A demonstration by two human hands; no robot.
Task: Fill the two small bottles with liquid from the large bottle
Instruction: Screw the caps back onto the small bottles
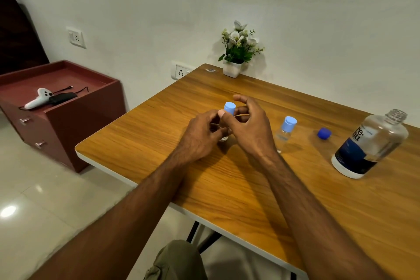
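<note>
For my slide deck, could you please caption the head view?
Left hand holds a small bottle while the right hand pinches its light-blue cap; large bottle stands uncapped.

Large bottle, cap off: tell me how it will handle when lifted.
The large bottle probably feels fairly heavy, since liquid fills much of it. Its open neck could spill if tilted. The smooth clear plastic may be slippery.
</note>
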